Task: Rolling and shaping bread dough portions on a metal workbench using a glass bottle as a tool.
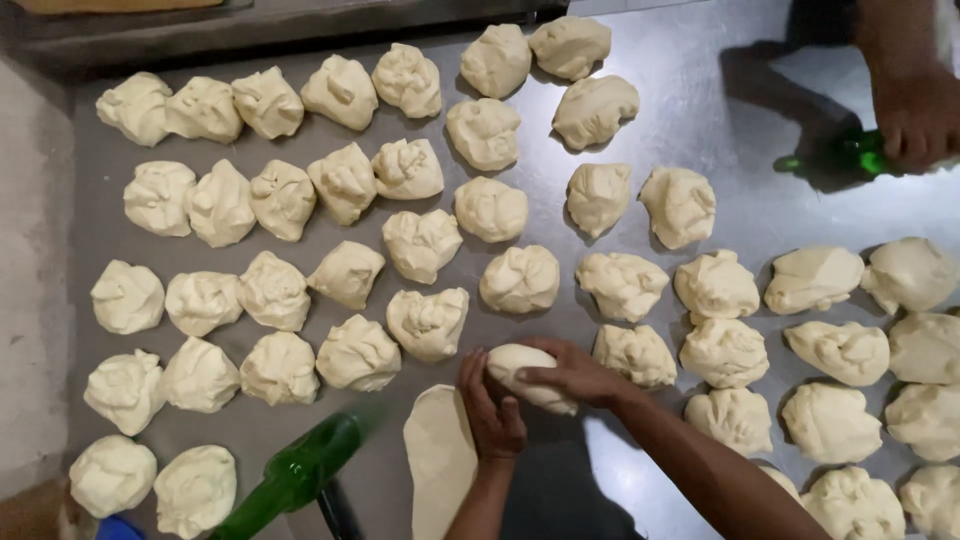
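Observation:
Both my hands cup one pale dough ball [528,372] near the front middle of the steel table [700,110]. My left hand [490,408] curls against its left side. My right hand [575,374] lies over its right side and top. Just below my left hand lies a flattened oval of dough [437,460]. Several rough dough lumps [428,322] sit in rows all around.
A green glass bottle [300,470] lies tilted at the front left. At the top right another person's hand [915,115] presses on a second green bottle [862,152]. A pale wall runs along the left edge. More dough lumps [838,350] crowd the right side.

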